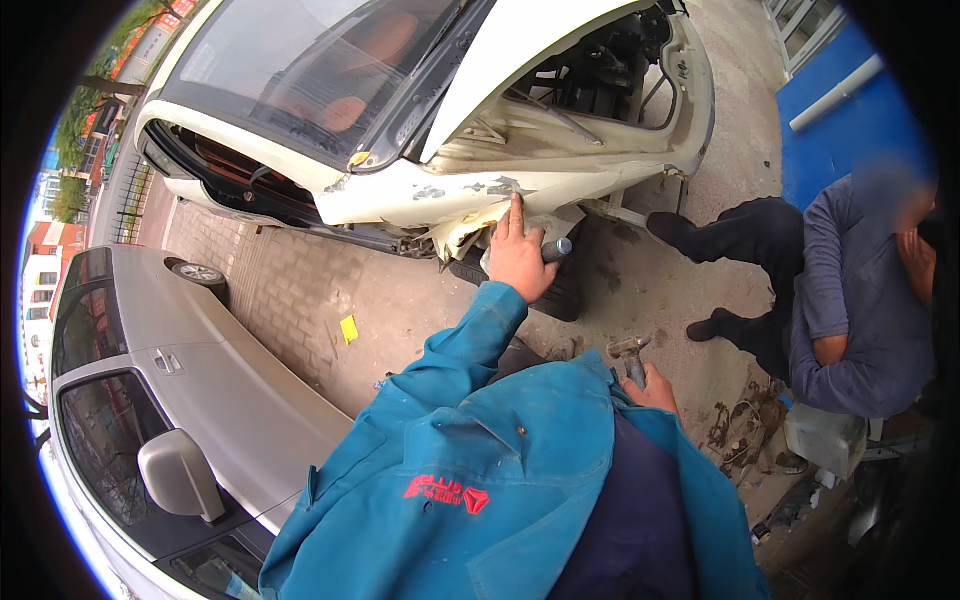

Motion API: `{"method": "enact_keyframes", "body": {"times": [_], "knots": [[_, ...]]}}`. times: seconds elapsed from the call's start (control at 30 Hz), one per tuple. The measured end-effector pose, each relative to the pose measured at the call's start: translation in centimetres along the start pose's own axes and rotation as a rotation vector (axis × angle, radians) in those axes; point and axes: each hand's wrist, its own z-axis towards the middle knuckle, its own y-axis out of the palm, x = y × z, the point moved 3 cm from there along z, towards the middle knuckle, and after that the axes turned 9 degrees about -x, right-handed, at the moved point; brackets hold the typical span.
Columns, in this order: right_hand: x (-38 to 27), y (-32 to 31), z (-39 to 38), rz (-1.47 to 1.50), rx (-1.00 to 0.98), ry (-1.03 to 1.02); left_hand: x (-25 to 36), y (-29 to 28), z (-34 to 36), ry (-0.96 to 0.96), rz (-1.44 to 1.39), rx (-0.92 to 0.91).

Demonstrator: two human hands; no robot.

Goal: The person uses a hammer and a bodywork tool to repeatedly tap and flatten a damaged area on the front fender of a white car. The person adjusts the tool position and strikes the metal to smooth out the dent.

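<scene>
My left hand [520,258] reaches out in a teal sleeve to the dented, scraped lower edge of a white car's front wing [470,190]. Its forefinger lies stretched on the metal, while the other fingers wrap a short grey cylinder [558,248]. Just below the hand is the car's black tyre [562,292]. My right hand [655,390] stays close to my chest, gripping the handle of a small hammer [631,352] whose head points up.
The white car's bonnet [520,40] is raised over the engine bay. A silver car [190,380] stands close on my left. Another person [850,300] crouches at the right. A yellow scrap [348,328], debris [742,425] and a white container [825,438] lie on the ground.
</scene>
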Motion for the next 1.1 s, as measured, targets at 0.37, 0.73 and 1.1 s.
{"method": "enact_keyframes", "body": {"times": [0.37, 0.73, 1.1], "knots": [[1.6, 0.5, 0.3, -0.074, -0.001, 0.014, -2.5, -0.4, 0.3, -0.009, 0.094, -0.004], [-0.1, 1.1, 0.2, -0.120, -0.064, 0.040, -2.7, -1.1, 0.0, 0.100, 0.220, -0.112], [0.3, 1.9, -0.2, -0.113, -0.047, 0.028, -4.0, -2.6, 0.1, 0.136, 0.267, -0.146]]}}
